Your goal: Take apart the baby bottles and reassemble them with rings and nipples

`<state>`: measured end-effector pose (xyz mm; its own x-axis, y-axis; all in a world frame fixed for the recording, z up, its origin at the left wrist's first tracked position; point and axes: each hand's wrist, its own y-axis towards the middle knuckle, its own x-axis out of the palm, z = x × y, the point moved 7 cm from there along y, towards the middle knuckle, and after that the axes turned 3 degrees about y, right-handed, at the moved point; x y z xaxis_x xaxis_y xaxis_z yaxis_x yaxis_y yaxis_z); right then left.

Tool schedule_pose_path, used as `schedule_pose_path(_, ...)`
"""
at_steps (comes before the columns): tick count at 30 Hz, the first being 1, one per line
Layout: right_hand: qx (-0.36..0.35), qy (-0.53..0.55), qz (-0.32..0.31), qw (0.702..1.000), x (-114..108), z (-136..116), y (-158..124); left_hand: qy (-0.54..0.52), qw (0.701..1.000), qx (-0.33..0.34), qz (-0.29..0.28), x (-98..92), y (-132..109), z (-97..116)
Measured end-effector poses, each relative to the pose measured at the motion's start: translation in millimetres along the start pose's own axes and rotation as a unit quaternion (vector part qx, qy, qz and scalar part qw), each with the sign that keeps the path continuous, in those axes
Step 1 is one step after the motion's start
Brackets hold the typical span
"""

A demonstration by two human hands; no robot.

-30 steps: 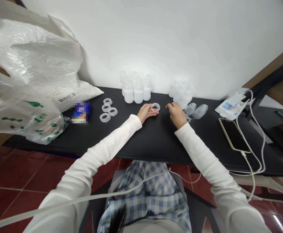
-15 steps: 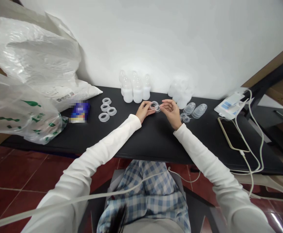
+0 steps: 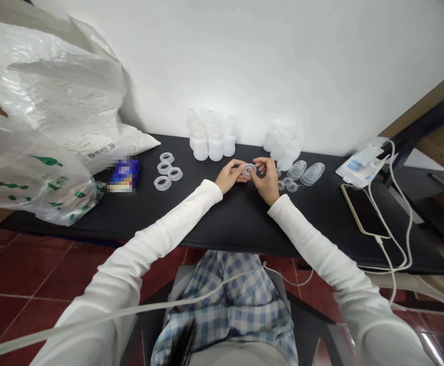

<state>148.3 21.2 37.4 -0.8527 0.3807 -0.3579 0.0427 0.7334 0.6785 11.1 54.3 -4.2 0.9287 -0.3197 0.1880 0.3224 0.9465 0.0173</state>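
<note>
A clear round plastic ring point(image 3: 249, 170) is pinched between the fingertips of the left hand point(image 3: 227, 177) and the right hand point(image 3: 266, 178), midway between them, over the black counter point(image 3: 244, 223). Four matching clear rings point(image 3: 164, 173) lie well left; frosted plastic baby bottles point(image 3: 210, 143) stand farther off.

I count four plastic rings point(image 3: 162, 177) laid out, a fifth ring point(image 3: 248, 170) between the left hand point(image 3: 228, 177) and right hand point(image 3: 266, 182), five bottles point(image 3: 216, 150), one phone point(image 3: 362, 213).
</note>
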Motion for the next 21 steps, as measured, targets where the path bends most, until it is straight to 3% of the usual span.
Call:
schedule_pose_path(3, 0.0, -0.023, 0.005, 1.0, 0.6, 4.5, -0.8, -0.002, 1.0, -0.01, -0.007, 1.8, 0.2, -1.4)
schedule_pose_path(12, 0.053, 0.014, -0.079, 0.995, 13.9, 9.6, -2.9, -0.011, 1.0, -0.028, -0.005, 0.0, -0.1, -6.9)
schedule_pose_path(21, 0.13, 0.063, -0.098, 0.985, 17.6, 16.2, -5.7, 0.011, 1.0, 0.012, -0.019, -0.5, 0.3, -6.1)
